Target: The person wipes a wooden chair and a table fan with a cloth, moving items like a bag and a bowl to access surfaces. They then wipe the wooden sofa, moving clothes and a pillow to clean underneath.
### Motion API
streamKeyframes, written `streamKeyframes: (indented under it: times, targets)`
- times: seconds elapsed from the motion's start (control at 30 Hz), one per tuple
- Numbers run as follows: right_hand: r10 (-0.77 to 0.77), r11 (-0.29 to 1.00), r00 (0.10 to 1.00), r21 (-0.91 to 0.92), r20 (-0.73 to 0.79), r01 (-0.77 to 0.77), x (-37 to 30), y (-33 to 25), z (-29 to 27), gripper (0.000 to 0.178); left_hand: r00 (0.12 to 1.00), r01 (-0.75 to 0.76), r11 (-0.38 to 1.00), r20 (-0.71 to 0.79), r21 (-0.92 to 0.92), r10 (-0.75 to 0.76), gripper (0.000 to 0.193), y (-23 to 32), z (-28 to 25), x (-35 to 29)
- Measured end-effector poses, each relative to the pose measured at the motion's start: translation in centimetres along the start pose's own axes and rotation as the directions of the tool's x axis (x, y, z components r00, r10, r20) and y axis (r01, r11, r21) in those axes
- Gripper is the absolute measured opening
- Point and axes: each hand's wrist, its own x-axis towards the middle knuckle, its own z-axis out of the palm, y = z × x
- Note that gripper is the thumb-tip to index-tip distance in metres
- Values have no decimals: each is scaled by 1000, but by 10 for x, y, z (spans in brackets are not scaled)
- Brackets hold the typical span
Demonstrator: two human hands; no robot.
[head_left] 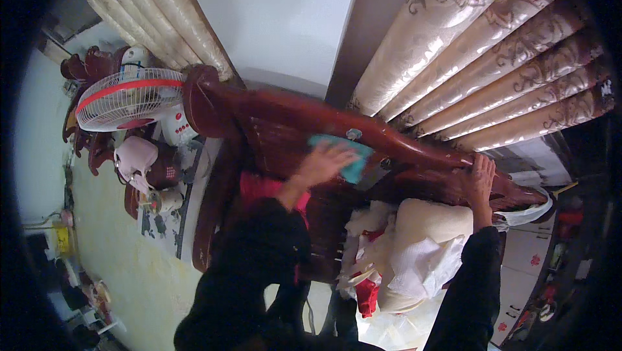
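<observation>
A teal cloth lies flat against the dark red wooden backrest of a carved bench. My left hand, slightly blurred, presses on it with the fingers laid over the fabric. Farther right, my right hand grips the top rail of the same backrest, its fingers over the edge. Just above the cloth shows a small pale round inlay. On the seat below my right hand sits a pile of cream and white fabric, with a red piece hanging at its near side.
A pink cushion is partly hidden behind my left forearm. To the left stand a white fan with a red band, a low table and a pale pink bag. Patterned curtains hang behind. White drawers stand at the right.
</observation>
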Motion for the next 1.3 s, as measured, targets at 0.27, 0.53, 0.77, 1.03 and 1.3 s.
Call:
streamKeyframes:
  times: [0.27, 0.53, 0.77, 1.03, 1.3]
  targets:
    - [-12, 998, 1000, 57, -3, 12, 4, -2, 18, 69, 56, 580, 236, -251, -780, -966, 64, -48, -3, -32]
    - [27, 999, 977, -15, -209, -31, -13, -12, 26, 78, 760, 607, 763, -120, -220, -639, 58, 89, 6, 26]
    - [-35, 786, 988, 607, -148, 119, -95, -134, 25, 75, 391, 871, 457, -309, -180, -867, 49, 15, 49, -57]
    - [-182, 497, 931, 847, 316, -190, -216, -242, 96, 68, 189, 844, 181, -36, -505, -981, 66, 109, 128, -17]
    - [-261, 516, 912, 844, 317, -146, -246, -248, 115, 64, -21, 838, 113, -238, -533, -971, 60, 60, 177, -81]
